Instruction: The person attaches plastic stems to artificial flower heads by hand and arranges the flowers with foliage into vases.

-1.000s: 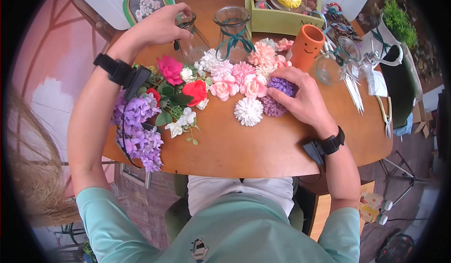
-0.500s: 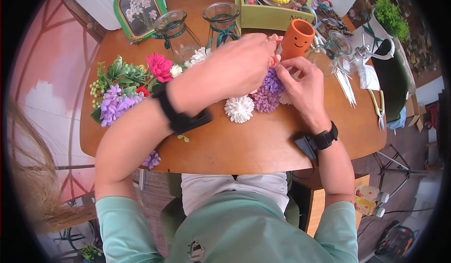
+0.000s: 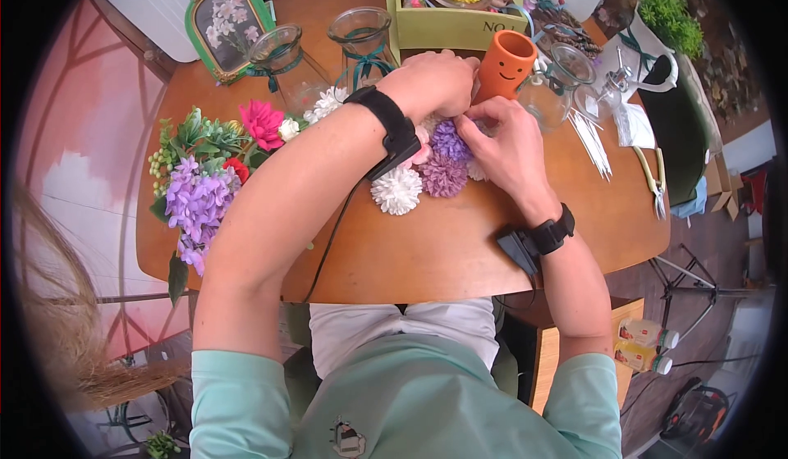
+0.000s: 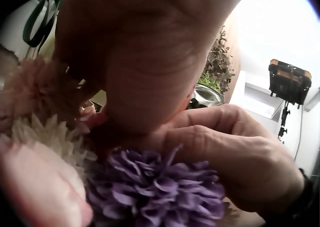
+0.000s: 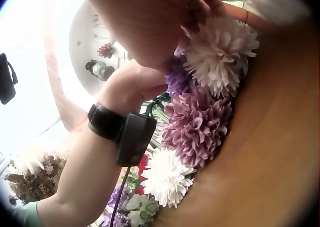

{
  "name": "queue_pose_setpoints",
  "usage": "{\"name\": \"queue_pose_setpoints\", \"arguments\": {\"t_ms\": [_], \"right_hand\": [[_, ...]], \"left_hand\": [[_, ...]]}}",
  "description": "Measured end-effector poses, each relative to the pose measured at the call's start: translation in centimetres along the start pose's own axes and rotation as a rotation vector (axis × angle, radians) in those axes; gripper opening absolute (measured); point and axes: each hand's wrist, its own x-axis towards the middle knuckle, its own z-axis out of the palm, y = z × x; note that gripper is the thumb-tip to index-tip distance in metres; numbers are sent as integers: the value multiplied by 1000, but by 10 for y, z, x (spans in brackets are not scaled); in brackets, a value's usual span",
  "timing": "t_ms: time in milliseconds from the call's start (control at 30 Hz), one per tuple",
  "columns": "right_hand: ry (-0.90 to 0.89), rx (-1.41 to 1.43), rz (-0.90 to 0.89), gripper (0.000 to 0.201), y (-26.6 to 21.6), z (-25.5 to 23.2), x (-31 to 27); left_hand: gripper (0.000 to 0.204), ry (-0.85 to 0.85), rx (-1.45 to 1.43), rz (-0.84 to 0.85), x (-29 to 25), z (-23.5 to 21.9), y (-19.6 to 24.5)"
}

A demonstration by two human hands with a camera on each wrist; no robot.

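My left hand reaches across the flowers to the base of the orange smiling cup, its fingers curled around a pink flower, mostly hidden by the hand. Close beside it, my right hand has its thumb and index finger drawn together above a purple pompom flower; I cannot tell what lies between them. A mauve flower, a white flower and a cream-pink flower sit around the hands. In the left wrist view, the fingers of both hands meet behind the purple flower.
Two ribbon-tied glass vases stand behind my left arm. The orange cup is at the hands, with a glass jar, white sticks and pliers to its right. Lilac blooms lie at the left; a green box stands behind.
My left hand has left the rear-left vase and crossed rightward to the flowers beside my right hand. The right hand has lifted from the purple flower and brought its fingertips together.
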Motion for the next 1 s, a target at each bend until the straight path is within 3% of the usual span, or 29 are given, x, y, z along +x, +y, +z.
{"name": "queue_pose_setpoints", "arguments": {"t_ms": [100,200,300,400,567,633,667,733,833,867,933,1000], "right_hand": [[-4,-14,16,32,1,1,1],[-2,-24,75,34,1,0,3],[-11,-35,105,37,-1,-2,4],[2,-30,87,38,3,1,3],[-7,77,135,33,-1,-1,7],[14,135,48,32,3,5,8],[44,200,-31,31,5,8,6],[17,219,-63,29,1,8,5],[-4,237,-144,27,-3,5,7],[-16,246,-186,26,-4,6,6],[-47,261,-183,25,-4,9,5],[-67,274,-178,25,-4,10,4]], "left_hand": [[53,-90,-29,-42,10,0,-2],[50,-213,-172,66,8,-6,-9],[33,-68,-239,127,-10,-16,-14],[32,16,-287,202,-23,-17,-28],[36,-48,-485,278,-72,-33,-31],[38,68,-498,367,-91,-34,-36],[38,65,-504,356,-105,-37,-36],[48,264,-269,282,-137,-50,-29],[63,43,-152,171,-188,-56,-8],[63,40,-152,163,-203,-47,2],[59,-131,-10,190,-225,-27,17],[56,-149,-45,196,-230,-10,11]]}}
